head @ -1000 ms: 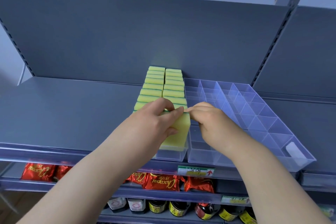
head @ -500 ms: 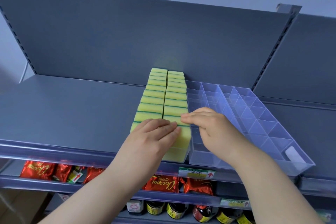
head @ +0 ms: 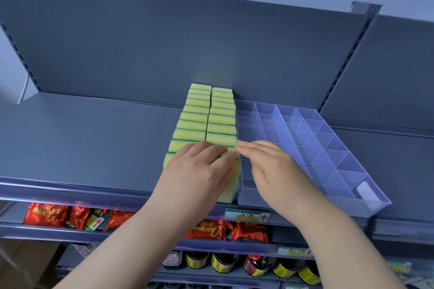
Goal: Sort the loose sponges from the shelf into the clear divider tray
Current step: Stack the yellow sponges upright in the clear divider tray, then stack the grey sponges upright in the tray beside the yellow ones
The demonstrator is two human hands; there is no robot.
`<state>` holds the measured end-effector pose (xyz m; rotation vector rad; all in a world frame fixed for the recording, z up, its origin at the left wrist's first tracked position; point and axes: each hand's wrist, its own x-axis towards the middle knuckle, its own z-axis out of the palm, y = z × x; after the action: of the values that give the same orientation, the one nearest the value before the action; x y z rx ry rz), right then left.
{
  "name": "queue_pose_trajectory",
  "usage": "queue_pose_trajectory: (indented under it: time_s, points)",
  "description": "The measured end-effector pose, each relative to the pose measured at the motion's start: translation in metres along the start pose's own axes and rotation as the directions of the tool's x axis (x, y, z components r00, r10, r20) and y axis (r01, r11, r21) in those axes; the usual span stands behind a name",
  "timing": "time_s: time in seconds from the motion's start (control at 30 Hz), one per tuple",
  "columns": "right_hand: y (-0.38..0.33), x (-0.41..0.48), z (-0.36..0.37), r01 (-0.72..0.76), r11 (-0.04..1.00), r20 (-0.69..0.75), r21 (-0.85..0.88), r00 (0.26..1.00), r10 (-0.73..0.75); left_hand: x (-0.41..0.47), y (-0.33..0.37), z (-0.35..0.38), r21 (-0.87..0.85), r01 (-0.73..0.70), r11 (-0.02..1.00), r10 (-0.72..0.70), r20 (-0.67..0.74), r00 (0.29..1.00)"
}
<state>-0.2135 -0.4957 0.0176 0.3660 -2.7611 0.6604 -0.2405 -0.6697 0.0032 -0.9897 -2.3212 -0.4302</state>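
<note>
Two rows of yellow sponges (head: 209,115) with green edges fill the left lanes of the clear divider tray (head: 312,138) on the grey shelf. My left hand (head: 199,171) lies flat with straight fingers on the nearest sponge (head: 231,185) at the front of the second row. My right hand (head: 274,169) is beside it, its fingertips touching the same sponge's right top edge at the lane divider. The tray's right lanes hold no sponges.
A small white piece (head: 366,192) lies in the tray's front right compartment. The grey shelf (head: 82,138) spreads out left of the tray. Below, a price tag (head: 246,214), red snack packs (head: 206,230) and dark bottles (head: 220,263) fill lower shelves.
The nearest sponge was held tilted above the front of the second row; it has gone down into the lane and my left hand has flattened on top of it.
</note>
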Motion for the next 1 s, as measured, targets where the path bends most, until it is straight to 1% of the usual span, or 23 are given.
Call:
queue_pose_trajectory:
  time_s: [0.13,0.23,0.33,0.47,0.6,0.77,0.9,1.0]
  points:
    - [0.014,-0.020,-0.014,-0.008,0.998,-0.101,-0.060,0.995,0.002,0.013,0.024,0.006,0.026,0.011,1.000,-0.012,0.027,1.000]
    - [0.037,-0.050,-0.033,-0.071,0.994,-0.163,-0.084,0.985,0.056,0.025,0.056,0.015,0.017,-0.011,1.000,0.011,0.016,1.000]
    - [0.068,-0.096,-0.055,-0.153,0.982,-0.192,-0.109,0.973,0.130,0.036,0.101,0.032,-0.022,-0.062,0.998,0.063,0.037,0.997]
    - [0.112,-0.175,-0.089,-0.272,0.953,-0.257,-0.130,0.938,0.233,0.045,0.185,0.060,-0.121,-0.120,0.985,0.132,0.097,0.986]
    - [0.152,-0.267,-0.124,-0.443,0.891,-0.241,-0.102,0.880,0.410,0.044,0.273,0.095,-0.223,-0.184,0.957,0.228,0.193,0.954]
    - [0.205,-0.379,-0.153,-0.648,0.754,-0.165,-0.102,0.759,0.630,0.032,0.370,0.147,-0.265,-0.235,0.935,0.314,0.315,0.896]
    - [0.234,-0.450,-0.163,-0.747,0.655,-0.143,-0.111,0.665,0.733,0.031,0.432,0.179,-0.280,-0.287,0.916,0.379,0.371,0.848]
    - [0.248,-0.482,-0.169,-0.792,0.605,-0.137,-0.081,0.610,0.780,0.038,0.464,0.196,-0.285,-0.303,0.909,0.399,0.393,0.828]
